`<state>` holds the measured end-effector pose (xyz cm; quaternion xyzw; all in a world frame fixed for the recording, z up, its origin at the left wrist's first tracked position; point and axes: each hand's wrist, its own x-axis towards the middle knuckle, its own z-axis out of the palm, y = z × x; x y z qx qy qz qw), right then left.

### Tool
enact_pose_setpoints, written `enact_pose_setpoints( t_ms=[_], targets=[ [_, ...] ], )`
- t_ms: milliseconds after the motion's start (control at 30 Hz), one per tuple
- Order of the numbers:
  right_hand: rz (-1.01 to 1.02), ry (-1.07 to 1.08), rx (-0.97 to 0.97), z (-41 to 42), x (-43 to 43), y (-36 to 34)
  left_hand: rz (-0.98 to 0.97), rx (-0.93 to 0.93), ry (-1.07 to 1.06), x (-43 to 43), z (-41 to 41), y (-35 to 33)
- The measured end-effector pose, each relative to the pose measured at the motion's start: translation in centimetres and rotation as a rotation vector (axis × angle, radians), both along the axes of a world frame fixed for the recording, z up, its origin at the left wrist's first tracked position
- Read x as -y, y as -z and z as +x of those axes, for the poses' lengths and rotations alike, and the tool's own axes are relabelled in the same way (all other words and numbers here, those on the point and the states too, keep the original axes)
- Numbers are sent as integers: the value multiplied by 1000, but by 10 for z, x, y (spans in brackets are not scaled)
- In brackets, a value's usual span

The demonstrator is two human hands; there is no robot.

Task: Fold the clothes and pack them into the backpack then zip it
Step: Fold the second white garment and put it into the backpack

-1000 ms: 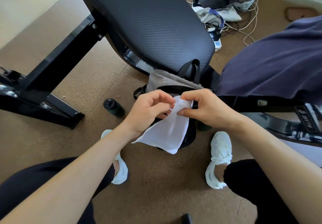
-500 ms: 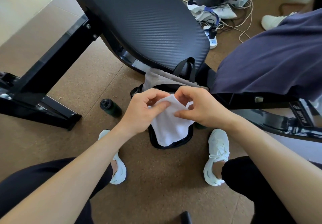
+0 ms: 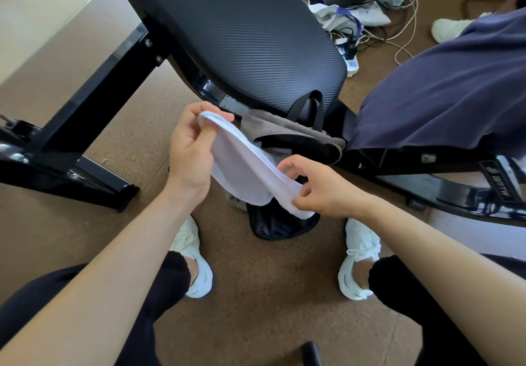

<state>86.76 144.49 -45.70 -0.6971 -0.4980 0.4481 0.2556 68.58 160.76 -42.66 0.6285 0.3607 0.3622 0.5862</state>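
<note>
The white cloth (image 3: 247, 172) hangs stretched between your hands, just above the open backpack (image 3: 279, 224) on the floor (image 3: 270, 303). Your left hand (image 3: 190, 155) pinches its far end with curled fingers; your right hand (image 3: 321, 190) pinches the near end. The black bench (image 3: 242, 32) stands just beyond the backpack.

head-worn wide-angle view, looking steeply down, close above floor (image 3: 270, 294)

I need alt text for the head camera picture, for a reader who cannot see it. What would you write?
Two hands stretch a white cloth above an open backpack on the floor: the left hand pinches its upper end, the right hand its lower end. A black padded bench stands behind the backpack.
</note>
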Motion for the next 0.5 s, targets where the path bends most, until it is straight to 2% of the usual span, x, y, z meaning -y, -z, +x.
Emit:
enact_pose_setpoints(
  t_ms=[200, 300, 433, 500],
  targets=[
    [-133, -127, 132, 1, 3, 3, -105, 43, -219, -17, -12, 6],
    [-133, -133, 347, 4, 3, 2, -61, -51, -263, -14, -12, 13],
    [-62, 68, 589, 14, 1, -3, -20, -147, -301, -17, -16, 25],
    [82, 200, 639, 23, 1, -7, -41, -160, -330, -21, -19, 31]
  ],
)
